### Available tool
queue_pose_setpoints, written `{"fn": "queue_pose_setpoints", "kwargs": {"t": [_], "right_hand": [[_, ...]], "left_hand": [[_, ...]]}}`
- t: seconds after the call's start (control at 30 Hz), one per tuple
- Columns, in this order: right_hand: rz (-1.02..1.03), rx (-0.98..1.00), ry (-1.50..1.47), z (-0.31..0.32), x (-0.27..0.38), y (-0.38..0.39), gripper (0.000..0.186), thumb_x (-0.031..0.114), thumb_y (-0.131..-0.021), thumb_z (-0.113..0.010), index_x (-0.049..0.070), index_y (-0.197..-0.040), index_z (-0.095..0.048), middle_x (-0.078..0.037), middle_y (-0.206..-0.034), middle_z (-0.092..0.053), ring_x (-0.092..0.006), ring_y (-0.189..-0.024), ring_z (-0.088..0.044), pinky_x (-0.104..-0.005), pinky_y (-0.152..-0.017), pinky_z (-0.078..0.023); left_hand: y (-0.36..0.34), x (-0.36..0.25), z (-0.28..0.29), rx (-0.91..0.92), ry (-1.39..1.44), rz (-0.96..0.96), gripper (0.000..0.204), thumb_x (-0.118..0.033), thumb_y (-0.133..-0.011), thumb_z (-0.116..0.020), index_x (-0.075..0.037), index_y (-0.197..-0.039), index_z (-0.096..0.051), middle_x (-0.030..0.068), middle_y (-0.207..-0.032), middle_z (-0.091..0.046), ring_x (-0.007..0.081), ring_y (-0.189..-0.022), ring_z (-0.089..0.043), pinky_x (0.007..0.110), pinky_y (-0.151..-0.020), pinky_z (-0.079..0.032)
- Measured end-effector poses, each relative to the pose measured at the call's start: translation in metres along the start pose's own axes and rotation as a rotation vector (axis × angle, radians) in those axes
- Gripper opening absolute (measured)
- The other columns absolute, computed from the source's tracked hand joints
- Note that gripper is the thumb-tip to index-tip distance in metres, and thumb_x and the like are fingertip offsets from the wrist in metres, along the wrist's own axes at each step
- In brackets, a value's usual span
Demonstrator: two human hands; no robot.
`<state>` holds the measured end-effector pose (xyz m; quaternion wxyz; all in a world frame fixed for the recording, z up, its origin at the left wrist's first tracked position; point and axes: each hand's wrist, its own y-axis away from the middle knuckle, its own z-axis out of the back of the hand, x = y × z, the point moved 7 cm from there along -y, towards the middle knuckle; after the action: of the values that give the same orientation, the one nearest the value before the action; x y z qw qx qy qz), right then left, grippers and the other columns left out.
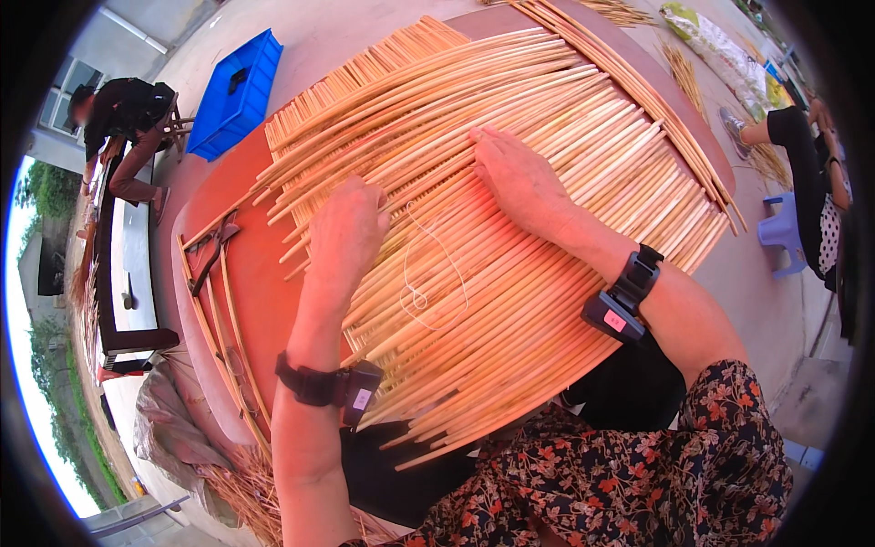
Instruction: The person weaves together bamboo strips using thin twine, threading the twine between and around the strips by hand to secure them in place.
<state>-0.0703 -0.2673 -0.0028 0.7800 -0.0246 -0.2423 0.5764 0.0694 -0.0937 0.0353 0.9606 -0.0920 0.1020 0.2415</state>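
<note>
Many pale stalks (547,283) lying under a left hand (344,228) and a right hand (519,178)

The left hand is resting on the stalks toward their left side, its fingers curled; the right hand is resting farther up, near the middle, its fingers bent and close together; whether either is pinching a stalk, I cannot tell; each wrist is wearing a small black device (612,316); a thin white thread (419,301) is lying looped on the stalks, between the forearms; the stalks are lying side by side in front of the person, over a reddish table (260,283); a dark tool (219,239) is lying near the table's left edge; farther out, a blue crate (241,128) is standing at upper left; someone in dark clothes (132,114) is bending beside it; a bluish stool (784,228) is standing at far right.
</note>
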Motion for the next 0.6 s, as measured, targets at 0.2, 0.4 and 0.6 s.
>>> {"fn": "queue_pose_setpoints", "kwargs": {"t": [0.2, 0.4, 0.6], "right_hand": [[0.027, -0.023, 0.004, 0.000, 0.001, -0.001, 0.038, 0.015, -0.109, -0.048, -0.007, -0.140, -0.053, -0.031, -0.147, -0.059, -0.0411, -0.144, -0.052, -0.0474, -0.126, -0.038], [0.027, -0.023, 0.001, 0.000, -0.002, 0.000, 0.033, 0.015, -0.108, -0.051, -0.005, -0.134, -0.054, -0.028, -0.149, -0.058, -0.0404, -0.145, -0.051, -0.0472, -0.124, -0.041], [0.057, -0.032, 0.032, 0.005, 0.003, 0.001, 0.021, 0.012, -0.107, -0.055, -0.002, -0.121, -0.055, -0.022, -0.154, -0.056, -0.0394, -0.145, -0.050, -0.0461, -0.119, -0.046]], "left_hand": [[-0.005, 0.000, -0.008, 0.076, -0.100, -0.001, 0.018, -0.012, -0.088, -0.072, -0.004, -0.103, -0.069, 0.0150, -0.105, -0.069, 0.0376, -0.104, -0.068, 0.049, -0.089, -0.054], [-0.001, -0.001, -0.009, -0.018, -0.074, -0.093, 0.012, -0.009, -0.086, -0.069, -0.002, -0.095, -0.066, 0.0161, -0.099, -0.067, 0.0364, -0.097, -0.068, 0.049, -0.083, -0.056], [0.002, 0.000, -0.007, -0.091, -0.020, -0.190, 0.012, -0.008, -0.086, -0.068, -0.001, -0.094, -0.064, 0.0158, -0.094, -0.066, 0.0355, -0.092, -0.068, 0.048, -0.080, -0.057]]}}
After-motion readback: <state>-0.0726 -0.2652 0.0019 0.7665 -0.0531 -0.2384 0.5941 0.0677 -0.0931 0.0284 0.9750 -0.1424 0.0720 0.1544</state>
